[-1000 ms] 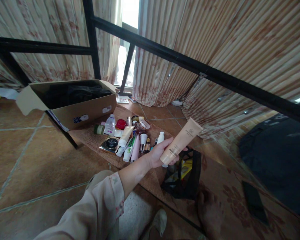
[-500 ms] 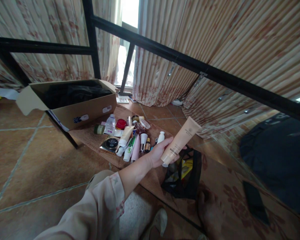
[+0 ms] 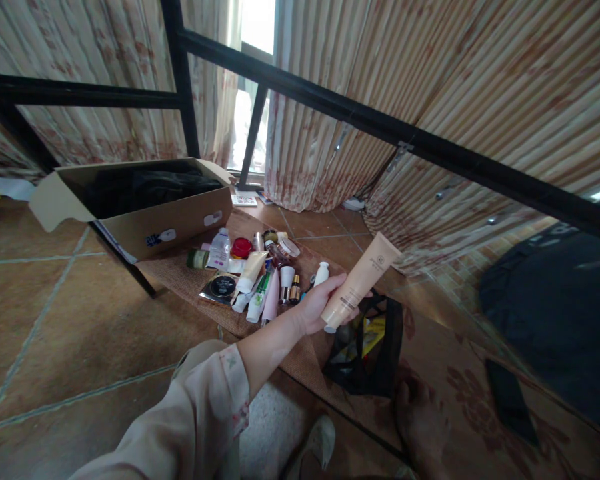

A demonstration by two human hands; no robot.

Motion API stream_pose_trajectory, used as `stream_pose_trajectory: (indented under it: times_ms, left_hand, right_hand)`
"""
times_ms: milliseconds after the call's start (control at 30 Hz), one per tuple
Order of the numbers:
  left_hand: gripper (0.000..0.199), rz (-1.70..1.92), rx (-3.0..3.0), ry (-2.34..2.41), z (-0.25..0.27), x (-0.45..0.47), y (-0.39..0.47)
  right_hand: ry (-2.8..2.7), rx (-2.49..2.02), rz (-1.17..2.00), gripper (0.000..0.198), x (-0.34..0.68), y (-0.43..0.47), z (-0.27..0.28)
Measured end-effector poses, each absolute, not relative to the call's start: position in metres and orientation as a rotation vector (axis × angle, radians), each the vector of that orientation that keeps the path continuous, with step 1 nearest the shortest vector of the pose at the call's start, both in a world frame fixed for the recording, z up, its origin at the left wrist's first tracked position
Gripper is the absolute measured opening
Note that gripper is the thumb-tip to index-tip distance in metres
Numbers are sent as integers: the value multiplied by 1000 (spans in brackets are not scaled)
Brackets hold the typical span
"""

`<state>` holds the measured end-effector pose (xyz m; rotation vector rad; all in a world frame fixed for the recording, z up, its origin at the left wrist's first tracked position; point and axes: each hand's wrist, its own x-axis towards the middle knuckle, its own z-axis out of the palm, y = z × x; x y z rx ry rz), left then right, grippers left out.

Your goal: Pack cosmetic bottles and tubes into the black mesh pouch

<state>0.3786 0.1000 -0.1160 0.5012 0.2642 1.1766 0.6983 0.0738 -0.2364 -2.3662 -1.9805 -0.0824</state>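
My left hand reaches in from the lower left, its thumb and fingers closed around a beige squeeze tube. The tube slants, with its flat end up to the right and its cap end toward me. Just behind the hand stands a small white bottle. A black mesh bag with yellow things inside lies below the tube. To the left are several cosmetics, among them a pink tube and a red-lidded jar. A shadowed shape low on the right may be my right hand or a foot; its fingers cannot be made out.
An open cardboard box with black material inside stands on the left end of the cloth-covered low bench. A dark phone lies on the right. Black metal bars cross ahead, before patterned curtains. A large dark cushion-like object sits far right.
My left hand holds the tube in nearly the same place. The view has shifted very slightly; nothing has been taken up or let go.
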Motion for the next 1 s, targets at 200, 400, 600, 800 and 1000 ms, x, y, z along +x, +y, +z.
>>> stream_pose_trajectory:
  times_ms: [200,400,600,800,1000]
  left_hand:
    - [49,1171,483,273,-116,379,100]
    - [50,1157,461,281,-117,378,100]
    - [49,1163,447,281,-115,378,100]
    - [50,1166,464,279,-115,379,100]
    - [52,1170,479,303,-117,379,101]
  right_hand:
    - [-1990,-2345,-110,47,697,73,-235]
    - [-1995,-2362,-116,46,696,73,-234]
    - [-2000,-2351,-143,47,696,73,-235]
    - [-2013,-2324,-112,46,697,73,-235]
    - [-1995,-2339,-160,47,698,73,-237]
